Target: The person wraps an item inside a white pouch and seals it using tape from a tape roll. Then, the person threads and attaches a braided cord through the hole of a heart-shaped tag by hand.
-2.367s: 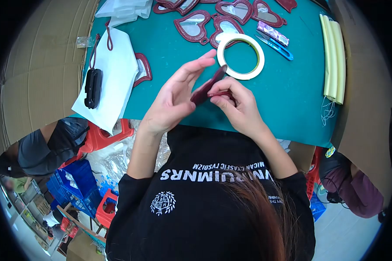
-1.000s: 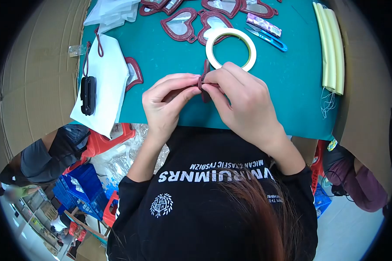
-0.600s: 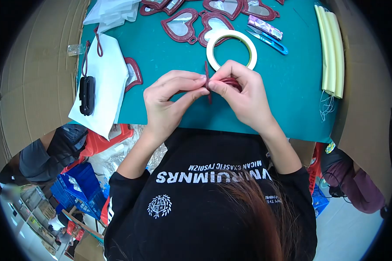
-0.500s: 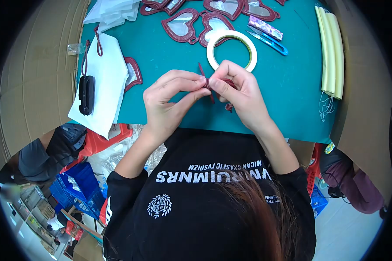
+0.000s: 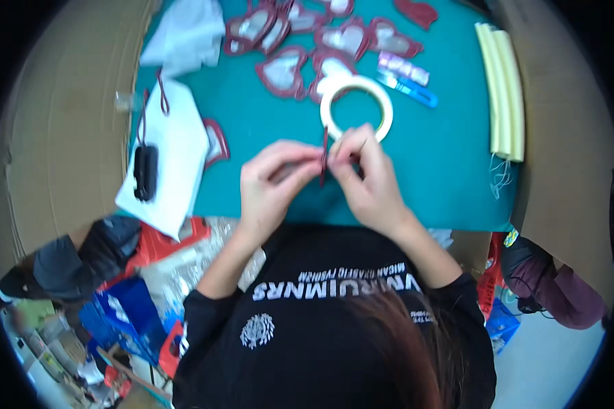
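Observation:
A thin dark red cord [image 5: 325,140] is held in front of my chest above the green table, its ends sticking up and down between my hands. My left hand [image 5: 269,184] is closed, thumb and fingertips pinching the cord from the left. My right hand [image 5: 368,180] also pinches it, the fingers curled in; motion blur and the fingers hide how the cord is looped there. Just beyond my right fingers lies a roll of pale tape [image 5: 384,95]. Farther off, several dark red heart-shaped pieces [image 5: 280,73] with clear or silvery centres are spread out.
Blue thread snips [image 5: 416,92] and a purple patterned packet [image 5: 404,68] lie right of the tape. Pale yellow strips [image 5: 503,95] line the right side. At left are white paper [image 5: 177,129] and a black corded object [image 5: 145,174]. Cardboard walls [image 5: 68,102] flank the table.
The view has shifted, so the table items appear lower. Both hands have drawn closer together around the cord, and the looped bundle seen by my right fingers is now hidden.

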Demonstrator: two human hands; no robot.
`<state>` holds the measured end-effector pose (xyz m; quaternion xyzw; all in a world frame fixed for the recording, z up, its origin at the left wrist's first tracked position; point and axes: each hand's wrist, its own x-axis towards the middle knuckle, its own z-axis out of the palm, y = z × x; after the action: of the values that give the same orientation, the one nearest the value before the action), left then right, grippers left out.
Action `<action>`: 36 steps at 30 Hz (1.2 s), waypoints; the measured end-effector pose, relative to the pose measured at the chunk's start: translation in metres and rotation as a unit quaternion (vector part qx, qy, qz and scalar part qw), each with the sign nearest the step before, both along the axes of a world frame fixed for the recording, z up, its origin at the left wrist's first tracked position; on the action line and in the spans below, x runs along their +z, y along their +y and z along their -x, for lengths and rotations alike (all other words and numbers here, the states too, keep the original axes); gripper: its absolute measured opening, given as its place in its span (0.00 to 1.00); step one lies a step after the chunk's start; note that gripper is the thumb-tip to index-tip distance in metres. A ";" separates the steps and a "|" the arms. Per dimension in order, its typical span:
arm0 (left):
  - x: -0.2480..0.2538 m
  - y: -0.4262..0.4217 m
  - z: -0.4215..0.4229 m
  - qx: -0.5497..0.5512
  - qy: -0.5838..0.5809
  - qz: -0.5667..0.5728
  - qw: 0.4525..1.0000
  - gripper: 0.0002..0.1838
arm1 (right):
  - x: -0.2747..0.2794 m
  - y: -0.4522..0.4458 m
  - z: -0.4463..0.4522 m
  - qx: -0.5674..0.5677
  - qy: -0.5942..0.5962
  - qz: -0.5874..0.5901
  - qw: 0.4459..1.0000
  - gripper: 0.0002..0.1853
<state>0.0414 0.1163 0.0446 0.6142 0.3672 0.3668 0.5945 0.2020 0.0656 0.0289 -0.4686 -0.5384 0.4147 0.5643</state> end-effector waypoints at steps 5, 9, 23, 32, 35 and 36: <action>0.006 0.004 0.002 -0.034 0.020 0.023 0.999 0.08 | 0.000 -0.007 0.009 -0.004 0.098 0.022 0.995 0.07; 0.004 0.010 0.006 -0.047 -0.024 0.128 0.990 0.07 | 0.004 -0.009 -0.006 0.015 0.098 0.103 0.990 0.06; 0.008 0.002 -0.002 -0.033 -0.044 0.165 0.985 0.10 | 0.013 -0.023 -0.014 -0.007 -0.072 0.074 0.995 0.08; 0.008 0.000 -0.002 -0.088 0.001 0.147 0.985 0.10 | 0.026 -0.021 -0.013 0.035 -0.027 0.157 0.987 0.06; 0.009 -0.003 -0.006 -0.068 -0.036 0.215 0.973 0.09 | 0.023 -0.019 -0.013 0.044 0.033 0.193 0.980 0.05; 0.007 -0.005 -0.006 -0.061 -0.042 0.205 0.976 0.09 | 0.020 -0.019 -0.012 0.039 0.053 0.199 0.978 0.05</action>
<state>0.0475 0.1116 0.0519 0.4846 0.3714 0.2722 0.7437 0.2140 0.0465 0.0488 -0.5274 -0.4322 0.5592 0.4715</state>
